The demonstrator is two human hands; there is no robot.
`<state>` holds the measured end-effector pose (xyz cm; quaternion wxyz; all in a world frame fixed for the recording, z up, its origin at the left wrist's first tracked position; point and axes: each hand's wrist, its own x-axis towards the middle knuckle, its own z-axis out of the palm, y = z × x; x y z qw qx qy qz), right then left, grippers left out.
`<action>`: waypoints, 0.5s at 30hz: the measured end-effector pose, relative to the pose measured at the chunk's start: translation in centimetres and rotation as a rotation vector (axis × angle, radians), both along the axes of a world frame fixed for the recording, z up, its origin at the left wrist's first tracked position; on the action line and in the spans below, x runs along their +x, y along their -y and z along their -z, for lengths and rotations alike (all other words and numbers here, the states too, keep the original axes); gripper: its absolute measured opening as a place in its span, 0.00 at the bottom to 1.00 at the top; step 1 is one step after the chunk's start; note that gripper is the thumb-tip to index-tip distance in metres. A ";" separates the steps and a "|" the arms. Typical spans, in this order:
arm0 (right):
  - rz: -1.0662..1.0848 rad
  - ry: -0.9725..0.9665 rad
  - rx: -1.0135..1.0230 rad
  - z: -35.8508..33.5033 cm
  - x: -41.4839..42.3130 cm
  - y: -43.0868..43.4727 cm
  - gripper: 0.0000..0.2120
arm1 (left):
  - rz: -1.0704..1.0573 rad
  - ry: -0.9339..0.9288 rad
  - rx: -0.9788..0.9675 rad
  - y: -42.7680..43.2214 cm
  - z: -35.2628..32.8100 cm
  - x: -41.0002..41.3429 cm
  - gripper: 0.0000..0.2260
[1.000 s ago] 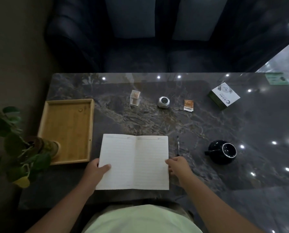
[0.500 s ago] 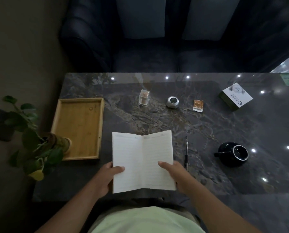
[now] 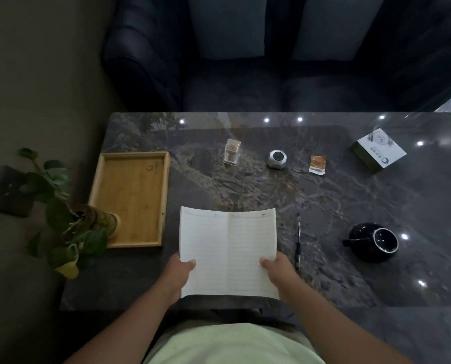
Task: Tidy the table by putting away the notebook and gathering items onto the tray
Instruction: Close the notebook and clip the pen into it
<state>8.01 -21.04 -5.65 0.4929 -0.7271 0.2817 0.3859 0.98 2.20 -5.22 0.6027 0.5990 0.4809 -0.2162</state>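
Note:
An open lined notebook (image 3: pixel 228 252) is lifted a little off the dark marble table (image 3: pixel 245 195) near its front edge. My left hand (image 3: pixel 178 274) grips its left edge with the thumb on the page. My right hand (image 3: pixel 278 271) grips its right edge the same way. A wooden tray (image 3: pixel 133 198) lies at the left. A black pen (image 3: pixel 298 237) lies just right of the notebook. Further back stand a small clear box (image 3: pixel 232 151), a silver round gadget (image 3: pixel 276 159) and an orange sachet (image 3: pixel 317 164).
A potted plant (image 3: pixel 69 219) stands on the tray's near left corner. A black teapot (image 3: pixel 374 241) sits at the right, a white and green box (image 3: pixel 379 151) at the back right. A dark sofa (image 3: pixel 245 61) runs behind the table.
Both hands took hold of the notebook's edges and raised it off the table; its pages now bend up at the far end. The view shifted left.

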 end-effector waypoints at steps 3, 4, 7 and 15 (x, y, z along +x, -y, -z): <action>-0.025 0.021 -0.024 0.1 -0.1 0.1 0.16 | 0.029 0.004 0.037 0.2 -0.1 -0.1 0.15; -0.046 0.044 -0.039 0.1 -0.1 0.0 0.16 | 0.040 0.002 0.054 0.3 -0.2 -0.2 0.16; -0.108 0.123 -0.070 -0.3 -0.4 -0.3 0.17 | 0.079 0.003 0.108 0.5 -0.5 -0.4 0.17; -0.044 0.212 -0.018 -2.7 0.3 1.4 0.12 | 0.089 0.183 -0.048 -0.4 -5.2 -0.1 0.08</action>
